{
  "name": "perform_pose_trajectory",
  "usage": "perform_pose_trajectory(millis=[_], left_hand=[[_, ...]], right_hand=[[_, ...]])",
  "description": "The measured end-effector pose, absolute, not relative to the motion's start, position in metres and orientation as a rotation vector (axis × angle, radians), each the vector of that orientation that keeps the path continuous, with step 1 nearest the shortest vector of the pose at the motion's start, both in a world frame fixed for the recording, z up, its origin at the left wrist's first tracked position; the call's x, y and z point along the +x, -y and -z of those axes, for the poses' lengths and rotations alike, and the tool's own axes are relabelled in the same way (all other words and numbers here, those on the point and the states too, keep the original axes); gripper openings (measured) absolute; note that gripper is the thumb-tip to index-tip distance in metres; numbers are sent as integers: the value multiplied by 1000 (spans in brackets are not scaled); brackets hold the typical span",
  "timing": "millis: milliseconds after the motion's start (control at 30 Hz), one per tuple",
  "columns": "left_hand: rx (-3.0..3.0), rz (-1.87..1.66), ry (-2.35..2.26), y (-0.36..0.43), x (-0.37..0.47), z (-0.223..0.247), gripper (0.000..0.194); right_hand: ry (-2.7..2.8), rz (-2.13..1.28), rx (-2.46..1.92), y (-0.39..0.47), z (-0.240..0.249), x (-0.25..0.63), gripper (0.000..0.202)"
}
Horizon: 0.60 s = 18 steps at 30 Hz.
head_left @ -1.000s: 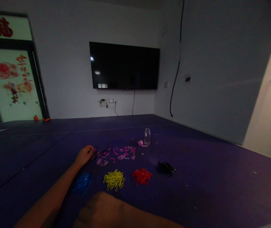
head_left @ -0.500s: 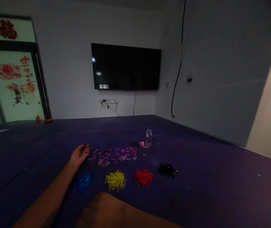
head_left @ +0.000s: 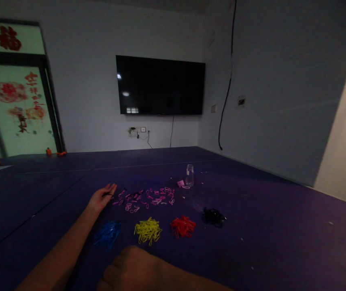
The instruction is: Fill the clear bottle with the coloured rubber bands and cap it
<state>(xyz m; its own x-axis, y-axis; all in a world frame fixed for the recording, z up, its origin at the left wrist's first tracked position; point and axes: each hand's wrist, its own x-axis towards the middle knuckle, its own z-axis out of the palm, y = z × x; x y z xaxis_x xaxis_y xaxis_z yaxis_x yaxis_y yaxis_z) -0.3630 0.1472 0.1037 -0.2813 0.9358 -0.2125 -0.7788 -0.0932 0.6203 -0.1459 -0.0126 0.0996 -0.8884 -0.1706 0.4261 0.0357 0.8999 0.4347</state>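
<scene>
My left hand point(head_left: 100, 199) is palm up at the left end of the scattered pink bands point(head_left: 160, 198), its fingers stretched out. Some thin black bands point(head_left: 107, 194) lie across its palm and fingers. At the bottom, my right hand point(head_left: 127, 268) is curled into a fist, and its inside is hidden. Between the hands and to the right are piles of blue bands point(head_left: 108, 235), yellow bands point(head_left: 147, 230), red bands point(head_left: 183, 226) and black bands point(head_left: 214, 217). A few dark bands are mixed in among the pink ones.
A clear bottle point(head_left: 189, 175) stands upright on the purple tabletop point(head_left: 270, 226), behind the pink bands, with a small pink packet point(head_left: 181, 184) beside it. Small orange things point(head_left: 49, 151) sit at the far left edge. A television point(head_left: 160, 85) hangs on the wall.
The fingers of my left hand have uncurled, and the dark bands in its palm now show. My right hand has stayed in place.
</scene>
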Motion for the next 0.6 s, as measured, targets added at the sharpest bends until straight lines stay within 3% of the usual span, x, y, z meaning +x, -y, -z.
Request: perform_pose_trajectory(millis=[333, 467, 600], left_hand=[[448, -1775, -751, -135, -344, -138, 75], [681, -1723, -711, -136, -294, -173, 66], [1026, -1438, -720, -140, -193, -198, 53]], right_hand=[[2689, 640, 29, 11, -104, -162, 29], [2707, 661, 22, 4, -104, -172, 25], [2778, 701, -60, 4, -103, -172, 28]])
